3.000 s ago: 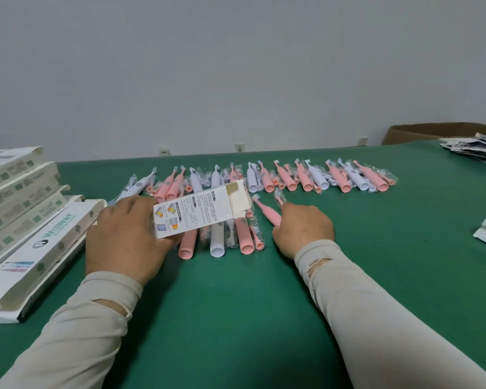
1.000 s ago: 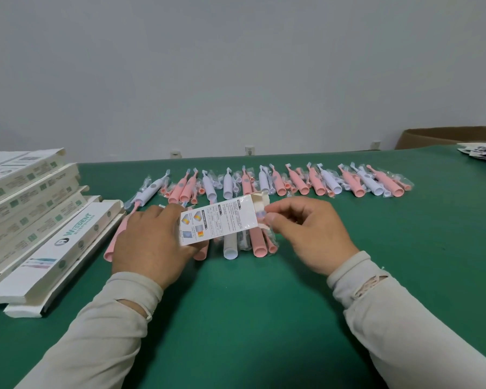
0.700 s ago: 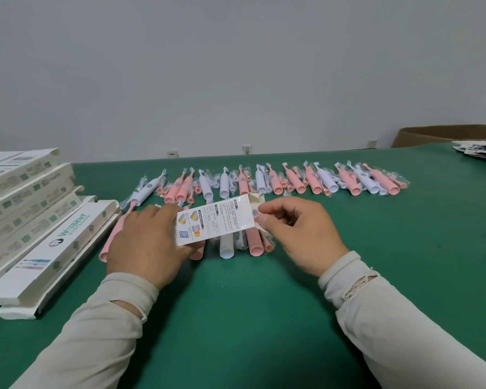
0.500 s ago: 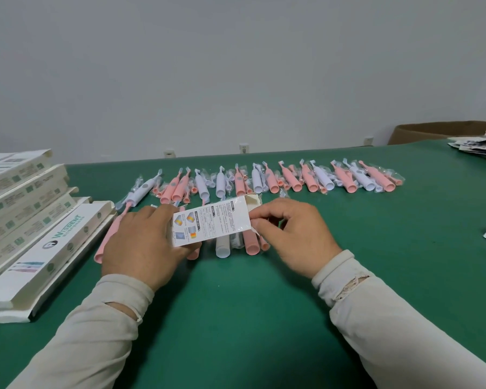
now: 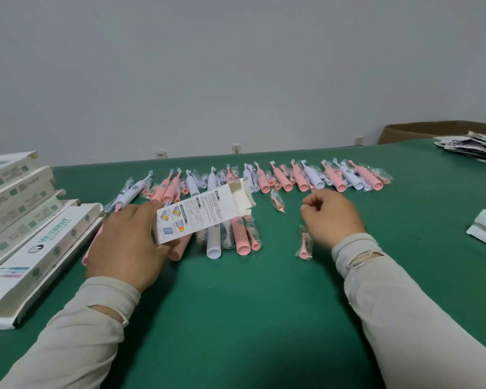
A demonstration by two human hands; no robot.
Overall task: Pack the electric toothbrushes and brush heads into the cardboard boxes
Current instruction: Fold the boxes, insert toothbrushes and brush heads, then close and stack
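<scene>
One cardboard box (image 5: pixel 205 213), flap open, is gripped by the left hand (image 5: pixel 127 242); right hand (image 5: pixel 331 217) loosely curled, empty. Packed boxes (image 5: pixel 17 209) stacked left (contents unseen); many toothbrushes (image 5: pixel 300 178) remain unpacked on the desk (image 5: pixel 250 318).

Green desk (image 5: pixel 250 318). Pink and white toothbrushes (image 5: pixel 300 179). White box (image 5: pixel 202 213), black print, orange-blue pictures. Pink brush head (image 5: pixel 304 247). Beige sleeves (image 5: pixel 404 318).

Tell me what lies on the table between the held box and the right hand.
Head view: one bagged brush head lies between box and right hand; otherwise bare green table.
</scene>
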